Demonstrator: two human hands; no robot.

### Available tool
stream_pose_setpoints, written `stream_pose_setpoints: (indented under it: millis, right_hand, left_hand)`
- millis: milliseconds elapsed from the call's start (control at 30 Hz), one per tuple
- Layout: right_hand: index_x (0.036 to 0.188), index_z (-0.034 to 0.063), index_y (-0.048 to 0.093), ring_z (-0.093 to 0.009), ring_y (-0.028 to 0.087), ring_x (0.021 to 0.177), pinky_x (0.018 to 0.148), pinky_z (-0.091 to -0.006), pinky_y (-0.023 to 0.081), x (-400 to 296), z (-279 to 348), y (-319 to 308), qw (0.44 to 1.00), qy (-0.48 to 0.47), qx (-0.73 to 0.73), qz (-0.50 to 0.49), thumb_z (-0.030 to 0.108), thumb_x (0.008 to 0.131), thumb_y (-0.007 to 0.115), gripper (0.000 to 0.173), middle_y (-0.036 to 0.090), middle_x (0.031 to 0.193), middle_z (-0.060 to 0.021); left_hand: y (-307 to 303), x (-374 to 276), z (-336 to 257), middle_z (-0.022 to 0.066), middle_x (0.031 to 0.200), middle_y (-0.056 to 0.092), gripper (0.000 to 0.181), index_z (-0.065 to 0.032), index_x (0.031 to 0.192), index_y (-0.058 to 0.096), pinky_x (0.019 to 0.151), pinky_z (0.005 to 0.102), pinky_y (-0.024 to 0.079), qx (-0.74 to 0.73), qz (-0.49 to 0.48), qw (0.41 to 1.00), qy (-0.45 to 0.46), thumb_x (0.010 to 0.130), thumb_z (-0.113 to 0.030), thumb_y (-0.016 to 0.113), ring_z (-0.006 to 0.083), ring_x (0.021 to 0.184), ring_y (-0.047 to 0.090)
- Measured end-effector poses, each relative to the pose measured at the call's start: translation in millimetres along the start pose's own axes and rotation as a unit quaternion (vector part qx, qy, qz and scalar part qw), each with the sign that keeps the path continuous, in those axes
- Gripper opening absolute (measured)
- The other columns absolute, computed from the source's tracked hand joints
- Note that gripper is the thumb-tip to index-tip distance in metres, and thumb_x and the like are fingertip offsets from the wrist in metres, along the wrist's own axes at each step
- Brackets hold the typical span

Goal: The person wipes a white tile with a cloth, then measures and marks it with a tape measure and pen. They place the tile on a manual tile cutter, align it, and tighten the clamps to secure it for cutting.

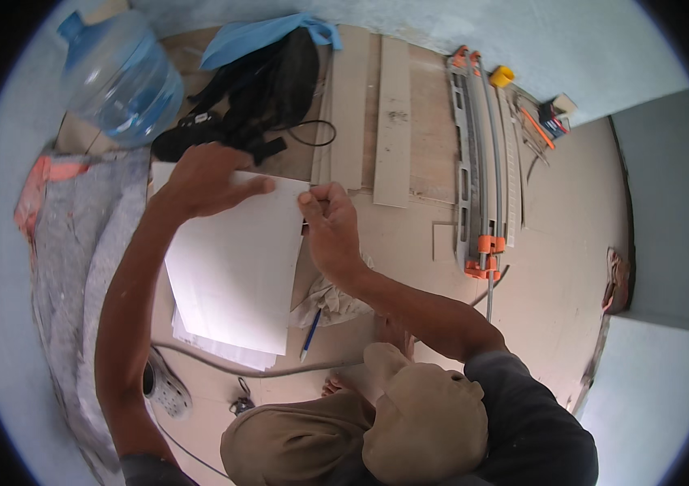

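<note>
A large white rectangular sheet or tile [235, 261] lies in front of me, tilted, with more white pieces [223, 349] showing beneath its near edge. My right hand [332, 228] pinches its far right corner between thumb and fingers. At the far left part of the same piece is my left hand [211, 179], its thumb stretched along the far edge and its fingers curled over; whether it grips the piece is hidden. Right of the white piece lie a crumpled cloth [335, 301] and a blue pen [311, 335].
An orange and grey manual tile cutter [483, 170] stands at the right, near narrow tile strips [392, 121]. A water jug [122, 79], a black bag [284, 85] and a grey cloth [89, 255] lie around. A hose [247, 369] crosses the floor near a clog [168, 389].
</note>
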State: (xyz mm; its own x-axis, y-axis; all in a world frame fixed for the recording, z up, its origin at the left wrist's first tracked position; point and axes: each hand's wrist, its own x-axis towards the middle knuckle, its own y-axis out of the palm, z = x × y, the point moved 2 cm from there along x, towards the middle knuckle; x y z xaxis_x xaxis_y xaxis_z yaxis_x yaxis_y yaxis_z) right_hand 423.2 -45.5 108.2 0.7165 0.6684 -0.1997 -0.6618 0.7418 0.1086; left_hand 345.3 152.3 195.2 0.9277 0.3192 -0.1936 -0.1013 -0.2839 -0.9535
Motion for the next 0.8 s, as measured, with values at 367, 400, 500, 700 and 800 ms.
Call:
stream_pose_setpoints:
  millis: [367,400,500,700,800]
  right_hand:
    - [0.112,-0.0007,0.063,-0.018,0.07,0.089,0.078,-0.034,0.055,-1.3,237.6,-81.1,0.928,-0.288,-0.23,0.06,0.029,0.102,0.07,0.032,0.074,0.099,-0.0134]
    - [0.112,-0.0023,0.065,-0.025,0.074,0.088,0.078,-0.0372,0.057,0.3,256.2,-104.7,0.888,-0.384,-0.252,0.024,0.035,0.101,0.07,0.039,0.075,0.098,-0.0169]
    - [0.108,0.0013,0.071,-0.021,0.074,0.087,0.083,-0.0348,0.057,4.8,256.8,-206.9,0.923,-0.274,-0.248,-0.11,0.038,0.102,0.066,0.037,0.077,0.097,-0.0121]
    - [0.1,0.0077,0.077,-0.034,0.073,0.105,0.094,-0.0455,0.055,-17.5,101.2,-474.2,0.84,0.066,-0.444,-0.306,0.042,0.091,0.066,0.037,0.077,0.104,-0.0169]
    - [0.118,0.0086,0.072,-0.03,0.071,0.113,0.099,-0.0435,0.054,-18.6,36.2,-490.7,0.786,0.181,-0.501,-0.312,0.044,0.088,0.075,0.046,0.076,0.116,-0.0128]
  left_hand:
    - [-117.1,-25.1,-54.5,0.0098,0.068,0.067,0.065,0.0052,0.093,0.076,0.065,0.0365,0.05,-0.216,-0.259,0.94,-0.047,0.098,-0.058,0.066,0.017,0.066,0.065]
    - [-136.7,-26.3,-51.3,0.0097,0.071,0.068,0.066,0.0053,0.094,0.076,0.066,0.0347,0.049,-0.209,-0.3,0.929,-0.056,0.098,-0.06,0.065,0.0163,0.068,0.065]
    - [-156.6,-17.9,-23.3,0.0092,0.078,0.07,0.07,0.0057,0.096,0.076,0.069,0.0301,0.049,-0.234,-0.381,0.889,-0.098,0.099,-0.063,0.063,0.0148,0.076,0.065]
    - [-126.0,34.8,3.6,0.0083,0.099,0.072,0.072,0.0071,0.112,0.073,0.086,0.0317,0.051,-0.435,-0.378,0.789,-0.212,0.099,-0.063,0.063,0.018,0.092,0.066]
    - [-99.6,45.5,-15.4,0.0104,0.114,0.069,0.074,0.0087,0.125,0.067,0.094,0.0348,0.05,-0.512,-0.412,0.721,-0.218,0.099,-0.061,0.063,0.0209,0.101,0.065]
